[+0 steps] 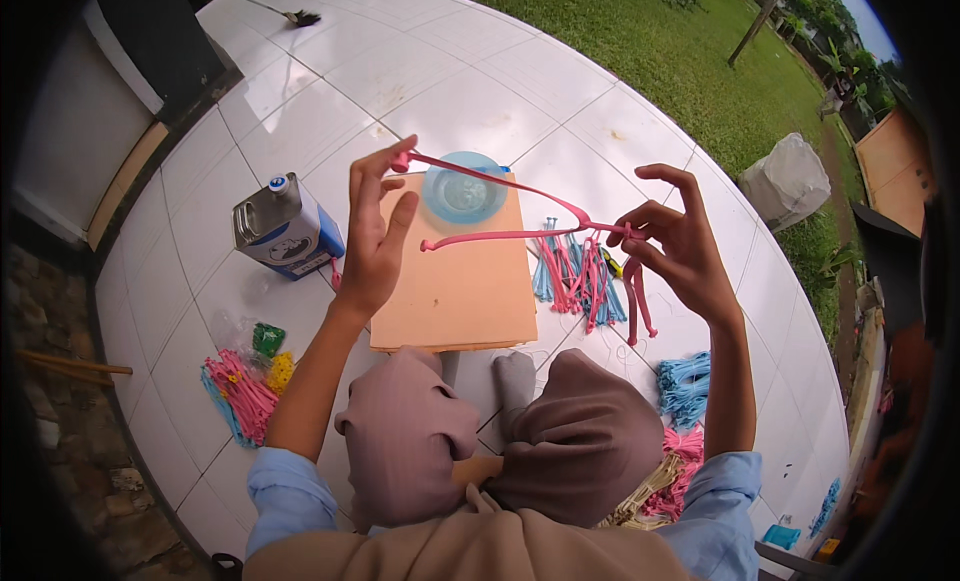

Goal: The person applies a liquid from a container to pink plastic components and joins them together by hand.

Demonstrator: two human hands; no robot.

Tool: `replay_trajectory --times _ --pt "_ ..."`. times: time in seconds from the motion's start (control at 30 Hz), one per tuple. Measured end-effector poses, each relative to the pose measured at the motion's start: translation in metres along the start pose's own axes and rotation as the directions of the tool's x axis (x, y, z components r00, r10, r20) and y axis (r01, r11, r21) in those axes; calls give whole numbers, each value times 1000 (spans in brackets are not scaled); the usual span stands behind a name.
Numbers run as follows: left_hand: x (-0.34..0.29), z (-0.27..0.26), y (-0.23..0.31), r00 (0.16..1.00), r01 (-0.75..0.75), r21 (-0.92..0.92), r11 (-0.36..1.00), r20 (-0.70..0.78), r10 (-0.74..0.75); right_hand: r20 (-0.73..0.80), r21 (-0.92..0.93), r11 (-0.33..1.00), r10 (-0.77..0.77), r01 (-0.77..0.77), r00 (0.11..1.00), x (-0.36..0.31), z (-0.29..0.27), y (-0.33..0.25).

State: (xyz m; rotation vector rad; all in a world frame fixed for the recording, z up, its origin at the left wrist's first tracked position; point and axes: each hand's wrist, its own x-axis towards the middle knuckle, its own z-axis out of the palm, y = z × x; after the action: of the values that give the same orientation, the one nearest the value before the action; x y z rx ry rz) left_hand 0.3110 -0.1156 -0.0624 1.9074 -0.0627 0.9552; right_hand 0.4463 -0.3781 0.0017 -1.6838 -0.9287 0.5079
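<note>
A pink Y-shaped flip-flop strap (540, 193) stretches between my hands above the board. My right hand (680, 236) is closed, pinching the strap at its toe-post end with thumb and fingers. More pink straps (637, 301) dangle below that hand. My left hand (375, 231) has its fingers spread and thumb apart. One strap end lies against its index finger; whether the fingers grip it is not clear. The strap's other end hangs free beside the left thumb. Beneath is a peach-coloured board (450, 291), with a translucent blue bowl (465, 193) at its far edge.
A blue-and-white metal can (288, 228) stands left of the board. Pink and blue straps (580, 281) lie to its right. Other bundles include pink straps (243, 396) at left and blue straps (684, 386) at right. A white sack (785, 181) stands by the grass.
</note>
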Motion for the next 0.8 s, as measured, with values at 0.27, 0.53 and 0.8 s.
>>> replay_trajectory --times 0.27,0.53,0.8 --pt "25 13 89 590 -802 436 409 473 654 -71 225 974 -13 29 997 13 26 -67" --pt "37 69 97 815 -490 63 870 387 431 -337 -106 987 79 -121 938 -10 23 -34" --pt "19 100 90 875 229 -143 963 464 -139 -160 306 945 -66 113 985 -49 36 -12"
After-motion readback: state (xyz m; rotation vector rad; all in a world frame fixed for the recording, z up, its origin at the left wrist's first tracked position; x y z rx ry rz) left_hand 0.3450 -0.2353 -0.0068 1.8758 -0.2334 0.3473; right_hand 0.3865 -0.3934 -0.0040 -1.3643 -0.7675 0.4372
